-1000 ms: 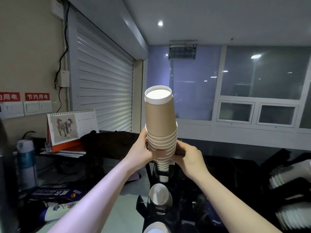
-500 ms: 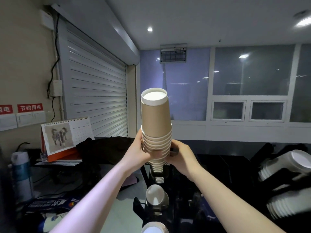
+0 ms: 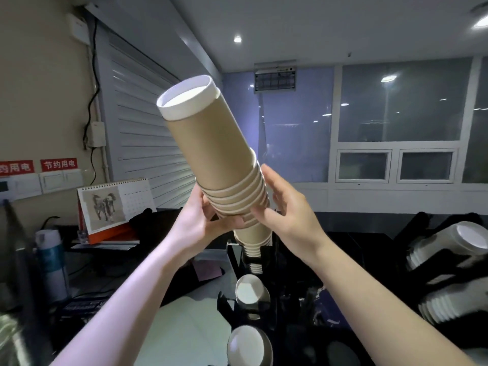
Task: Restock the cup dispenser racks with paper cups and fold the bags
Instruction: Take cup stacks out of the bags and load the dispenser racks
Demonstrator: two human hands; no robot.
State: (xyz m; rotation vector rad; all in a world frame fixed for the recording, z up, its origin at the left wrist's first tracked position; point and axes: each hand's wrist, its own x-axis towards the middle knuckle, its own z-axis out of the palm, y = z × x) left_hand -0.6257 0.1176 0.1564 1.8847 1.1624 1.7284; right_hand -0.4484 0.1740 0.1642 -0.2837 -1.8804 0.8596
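a red sign [image 3: 59, 164] on the wall reads 节约用电. a second red sign [image 3: 16, 168] beside it shows 约用电, its start cut off. the calendar [image 3: 116, 204] print is too small to read.

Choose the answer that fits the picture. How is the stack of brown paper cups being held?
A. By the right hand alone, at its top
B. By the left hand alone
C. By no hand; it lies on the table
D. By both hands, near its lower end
D: the left hand and the right hand both grip the stack of brown paper cups near its lower end, and it tilts up to the left.
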